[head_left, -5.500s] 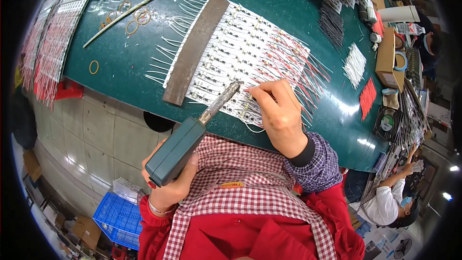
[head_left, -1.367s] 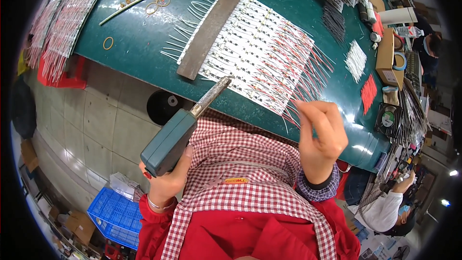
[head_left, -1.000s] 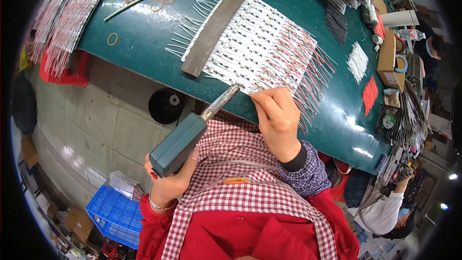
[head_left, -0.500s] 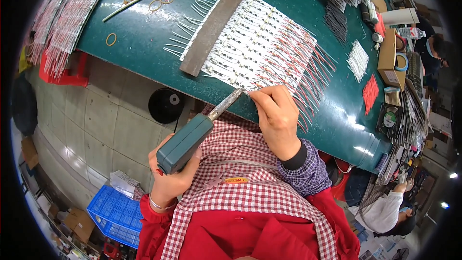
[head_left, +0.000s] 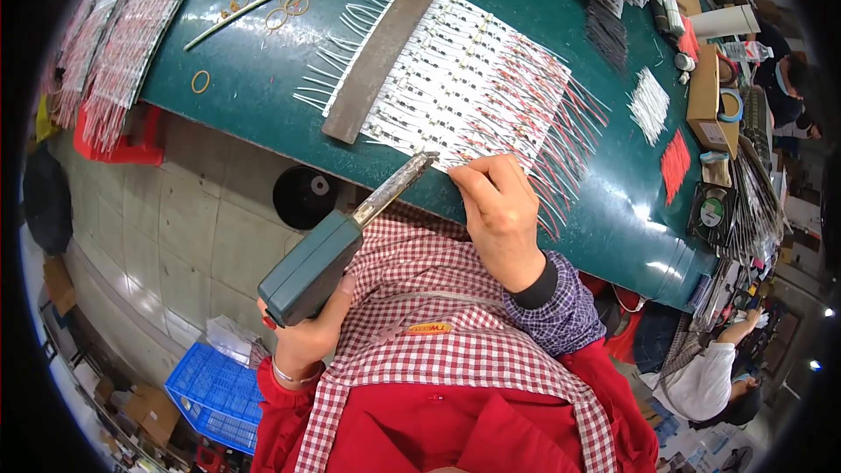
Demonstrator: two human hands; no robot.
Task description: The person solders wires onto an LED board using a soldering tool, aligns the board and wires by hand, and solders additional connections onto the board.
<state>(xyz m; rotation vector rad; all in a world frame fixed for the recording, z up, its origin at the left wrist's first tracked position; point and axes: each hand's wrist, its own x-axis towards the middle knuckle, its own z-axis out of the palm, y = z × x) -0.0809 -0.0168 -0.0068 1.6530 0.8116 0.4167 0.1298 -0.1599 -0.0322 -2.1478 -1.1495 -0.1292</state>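
My left hand [head_left: 311, 328] is wrapped round the dark green handle of a gun-shaped soldering iron [head_left: 315, 264]. Its metal barrel slants up to the right, and the tip lies over the near edge of a white circuit board panel [head_left: 469, 52]. Just right of that tip, my right hand [head_left: 501, 215] pinches with thumb and forefinger at the panel's near corner; what sits between the fingertips is too small to make out. Rows of small black parts and red, black and white wires cover the panel. A flat grey-brown bar [head_left: 381, 61] lies across its left side.
Bundles of white wires [head_left: 650, 107], red wires [head_left: 674, 168] and dark wires [head_left: 606, 38] lie to the right on the green table [head_left: 254, 123]. Wired panels [head_left: 144, 26] hang over the left edge. Rubber bands [head_left: 201, 81] and a thin rod [head_left: 280, 0] lie at the back left.
The soldering iron has drawn back left, so its tip is farther from my right fingertips. My right hand keeps its pinch at the panel's corner.
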